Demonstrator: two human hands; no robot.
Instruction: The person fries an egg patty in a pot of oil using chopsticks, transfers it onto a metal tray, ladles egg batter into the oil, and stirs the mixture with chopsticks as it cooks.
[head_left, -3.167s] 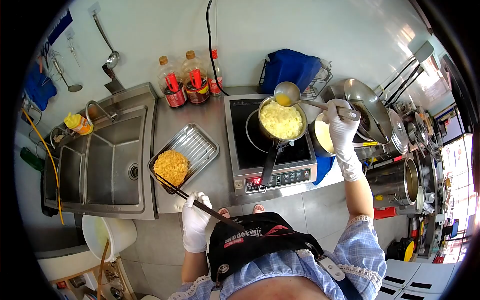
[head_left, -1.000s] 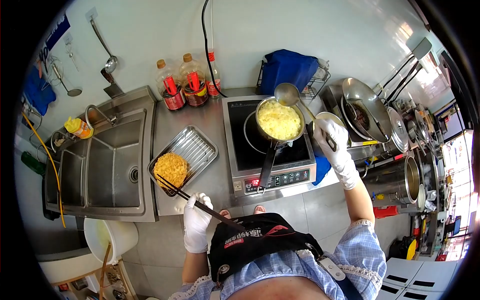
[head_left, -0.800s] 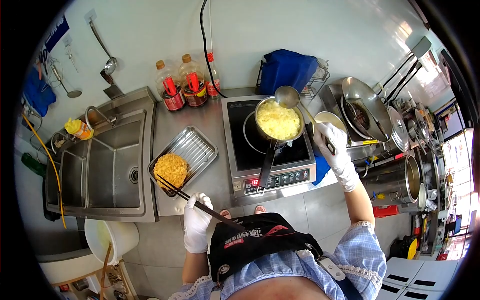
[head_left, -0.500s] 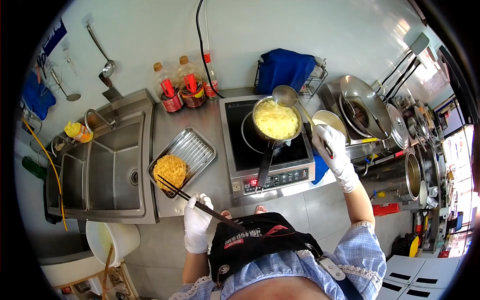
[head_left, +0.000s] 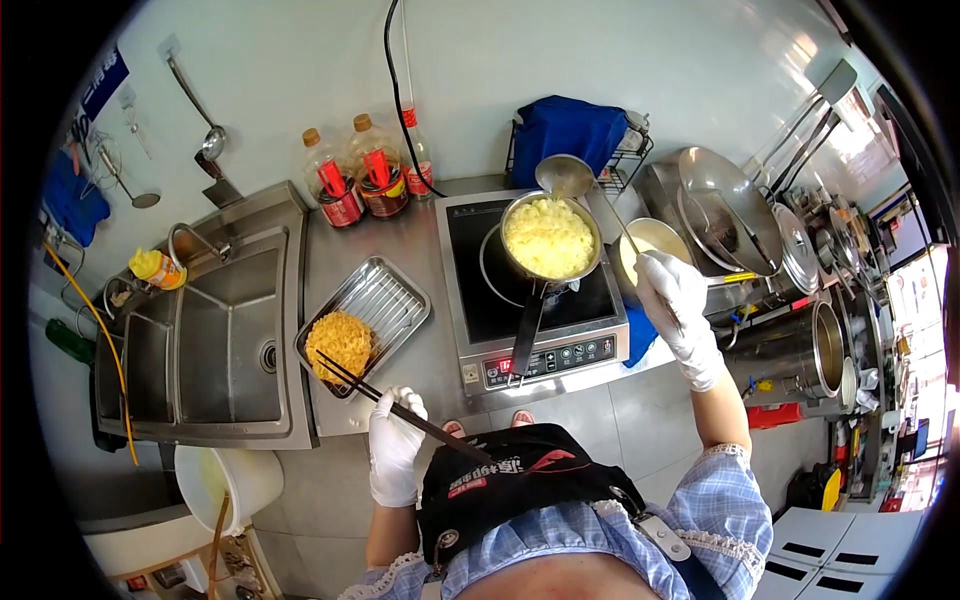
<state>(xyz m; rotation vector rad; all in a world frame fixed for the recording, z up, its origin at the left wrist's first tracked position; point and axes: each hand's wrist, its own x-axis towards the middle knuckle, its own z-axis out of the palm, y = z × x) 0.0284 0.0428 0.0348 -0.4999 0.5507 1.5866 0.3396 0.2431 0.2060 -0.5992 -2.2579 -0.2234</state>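
My right hand [head_left: 675, 305], white-gloved, is wrapped round the handle of a ladle [head_left: 560, 172]. The ladle's bowl is tilted over the far rim of a small saucepan [head_left: 528, 335], and liquid appears to run from it. Pale yellow, bubbling noodle-like food [head_left: 548, 240] fills the saucepan, which sits on an induction cooker [head_left: 472, 300]. In my left hand [head_left: 396, 445], also gloved, is a pair of long dark chopsticks [head_left: 435, 432]. Their tips reach the edge of a round golden fried noodle cake [head_left: 341, 342] on a metal rack tray [head_left: 412, 300].
A pot [head_left: 672, 232] of pale liquid stands right of the cooker, beside a large wok [head_left: 740, 180]. Sauce bottles [head_left: 382, 185] stand against the wall. To the left is a steel sink [head_left: 235, 345], with a white bucket [head_left: 255, 480] below it.
The ladle's bowl has shifted slightly left and tipped over the saucepan's far edge. My right hand has turned and moved slightly right. My left hand stays put.
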